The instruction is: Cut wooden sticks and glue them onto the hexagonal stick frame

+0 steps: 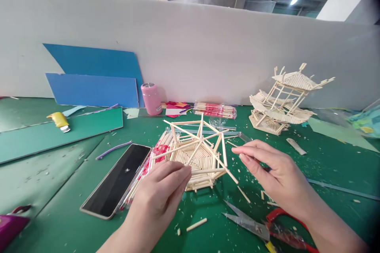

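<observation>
Sticks are forming the hexagonal stick frame [198, 157] that is sitting on the green mat [326, 162] right in front of you, its layered wooden walls ringing a flat spiral floor while longer spokes are poking up and outward from the middle. Your left hand [162, 193] is curling against the frame's near-left edge, fingers bent and touching the sticks there, though you cannot tell whether it is actually pinching one. Your right hand [274, 170] is hovering just right of the frame, fingers drawn together and pointing toward it, with thumb and forefinger seeming to nip something too thin to make out. Just left of the frame, a packet of sticks [148, 170] in clear wrap with red print is lying beside a dark phone [117, 180], screen up; the print is too small for you to read. Near your right wrist, scissors [246, 221] with red handles are resting among cut stick ends [196, 224] and shavings. Farther back, a pink cup [151, 99] and another wrapped bundle [215, 110] are standing near the white partition, two blue boards [95, 79] are leaning against it, and a finished pagoda model [282, 102] is sitting well off to your right. A yellow tool [59, 120] is lying far left.
</observation>
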`<state>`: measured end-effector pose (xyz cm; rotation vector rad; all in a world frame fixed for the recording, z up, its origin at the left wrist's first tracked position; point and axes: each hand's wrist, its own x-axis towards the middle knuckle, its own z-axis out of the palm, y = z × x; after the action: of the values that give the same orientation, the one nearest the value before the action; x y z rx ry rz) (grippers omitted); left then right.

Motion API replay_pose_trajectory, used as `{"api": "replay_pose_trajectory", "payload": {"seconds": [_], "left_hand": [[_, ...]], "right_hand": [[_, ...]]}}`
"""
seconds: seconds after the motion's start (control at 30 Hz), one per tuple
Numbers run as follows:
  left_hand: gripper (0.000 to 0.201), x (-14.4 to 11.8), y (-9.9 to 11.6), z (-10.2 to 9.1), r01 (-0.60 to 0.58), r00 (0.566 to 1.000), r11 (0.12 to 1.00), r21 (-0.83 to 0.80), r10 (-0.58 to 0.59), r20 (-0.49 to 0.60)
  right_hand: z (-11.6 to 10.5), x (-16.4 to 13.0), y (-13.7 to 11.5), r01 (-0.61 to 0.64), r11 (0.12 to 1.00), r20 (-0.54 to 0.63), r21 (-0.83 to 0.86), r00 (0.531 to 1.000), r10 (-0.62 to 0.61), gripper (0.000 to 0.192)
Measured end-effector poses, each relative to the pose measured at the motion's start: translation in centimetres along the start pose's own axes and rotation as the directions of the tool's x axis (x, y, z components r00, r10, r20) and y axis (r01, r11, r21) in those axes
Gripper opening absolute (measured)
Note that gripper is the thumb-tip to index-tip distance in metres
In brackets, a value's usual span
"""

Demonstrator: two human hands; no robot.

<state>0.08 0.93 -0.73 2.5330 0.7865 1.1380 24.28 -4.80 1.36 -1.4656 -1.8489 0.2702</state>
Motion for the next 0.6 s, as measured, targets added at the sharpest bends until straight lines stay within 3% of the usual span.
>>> {"api": "replay_pose_trajectory", "payload": {"seconds": [0.17,0.33,0.6], "left_hand": [[0.019,0.1,0.0,0.0,0.018,1.0,1.0,-0.003,-0.018,0.016],[0.019,0.1,0.1,0.2,0.032,0.999,0.999,-0.014,-0.032,-0.021],[0.018,-0.3,0.3,0.6,0.091,0.989,0.996,-0.013,-0.091,-0.118]], "right_hand": [[0.9,0.4,-1.4,0.064,0.998,0.029,0.011,0.997,-0.065,0.022],[2.5,1.2,-2.3,0.197,0.973,0.068,-0.117,0.979,-0.19,0.015],[3.6,1.4,-2.5,0.224,0.963,0.12,-0.153,0.971,-0.206,0.017]]}}
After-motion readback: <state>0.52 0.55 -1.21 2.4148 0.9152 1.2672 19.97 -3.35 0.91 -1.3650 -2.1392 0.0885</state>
